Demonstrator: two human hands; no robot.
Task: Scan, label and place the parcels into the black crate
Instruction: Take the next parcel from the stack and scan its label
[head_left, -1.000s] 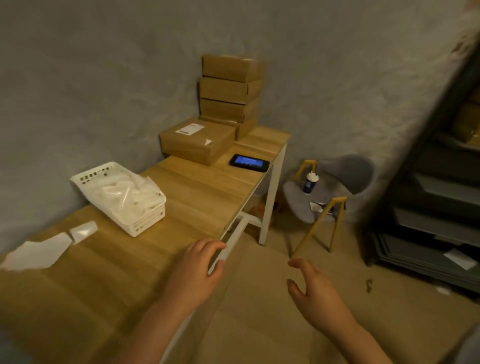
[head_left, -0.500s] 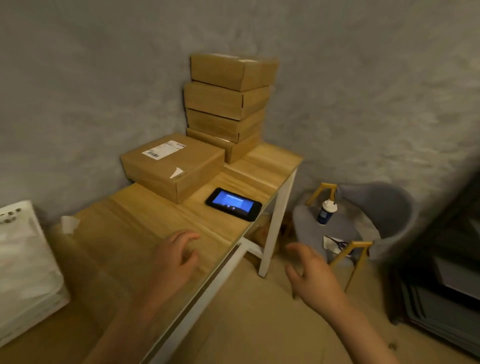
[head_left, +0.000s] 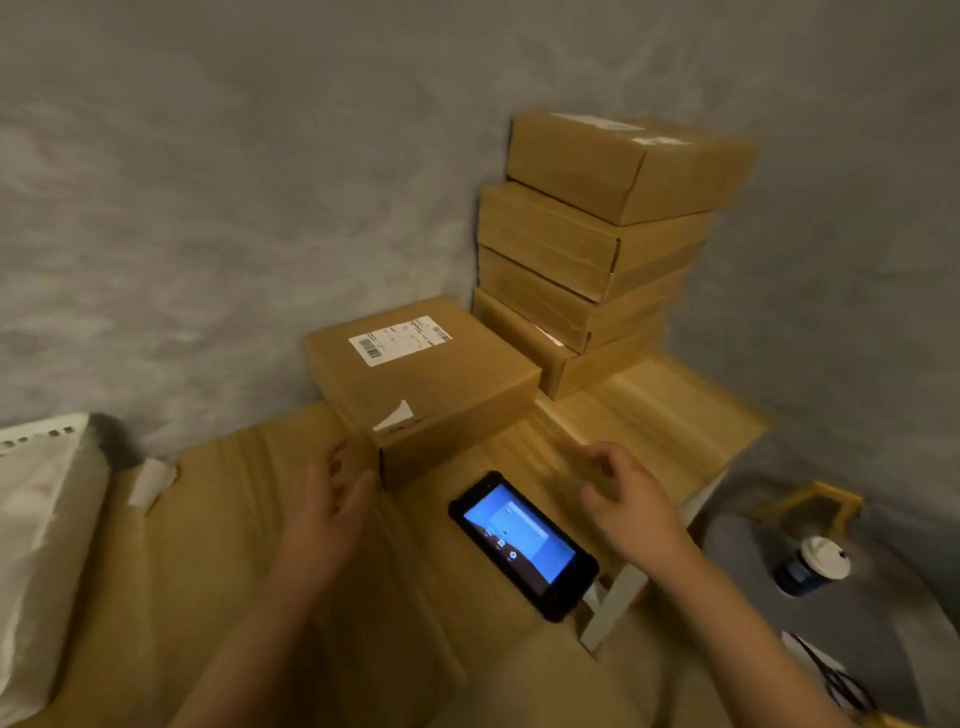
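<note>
Head view, motion blur throughout; wooden table (head_left: 675, 405) fills the lower and centre frame, grey wall (head_left: 208, 182) behind it; labelled parcel (head_left: 421, 384) sits centre frame on the table, flat cardboard box with a white shipping label (head_left: 400, 340) on its top face toward the upper left corner and a small white sticker (head_left: 395, 417) at its near edge; stack of four parcels (head_left: 597, 249) right of centre and above, against the wall, its bottom box just beside the labelled parcel's right side, upper boxes slightly offset from each other; black crate not visible in this frame.

Left hand (head_left: 327, 512) lower centre, reaching toward the near left corner of the labelled parcel; fingers extended and loose, holding nothing, fingertips at or just beside the box's side, contact cannot be told through the blur; right hand (head_left: 628, 504) right of centre, above the table edge, fingers loosely curled and spread, grasping nothing, well clear of the parcel's right side.

Handheld scanner (head_left: 524, 543) lies flat on the table between the two hands, below the labelled parcel, blue screen lit, angled diagonally, its lower end near the table's front edge; white basket (head_left: 36, 545) at far left edge of frame, holding pale material; white paper scrap (head_left: 150, 480) on the table just right of the basket; grey chair (head_left: 883, 597) lower right with yellow wooden armrest; blue cup with white lid (head_left: 815, 566) upright on the chair seat.
</note>
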